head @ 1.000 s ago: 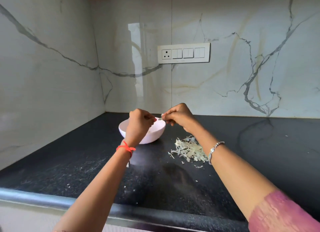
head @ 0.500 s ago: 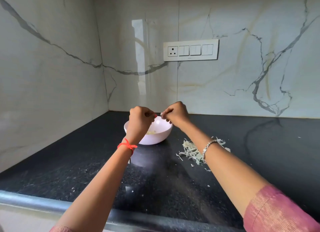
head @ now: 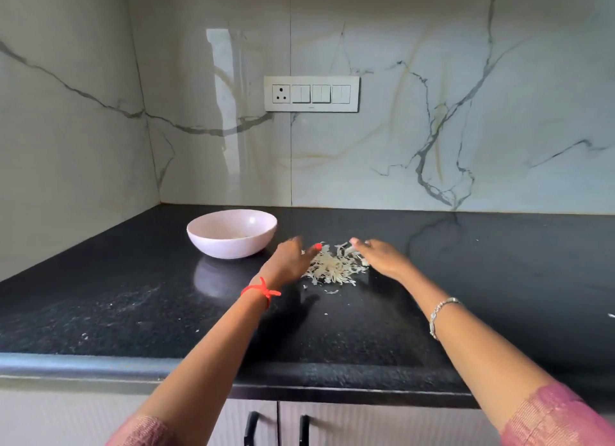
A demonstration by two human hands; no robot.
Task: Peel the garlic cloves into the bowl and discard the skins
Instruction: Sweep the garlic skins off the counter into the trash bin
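A pale pink bowl [head: 232, 233] stands on the black counter at the left, with a few peeled cloves just visible inside. To its right lies a heap of papery garlic skins [head: 334, 267]. My left hand [head: 293, 257] is at the heap's left side and my right hand [head: 382, 256] at its right side, both low over the counter with fingers stretched out. Both hands are motion-blurred. I see no clove in either hand.
The black stone counter [head: 133, 306] has skin crumbs scattered over it and a rounded front edge. Marble walls close the corner behind and to the left. A switch plate [head: 311, 94] sits on the back wall. Cabinet doors with black handles [head: 251, 427] are below.
Both hands have left the space above the bowl and dropped right to either side of the skin heap, fingers now spread. The camera has pulled back and tilted down.
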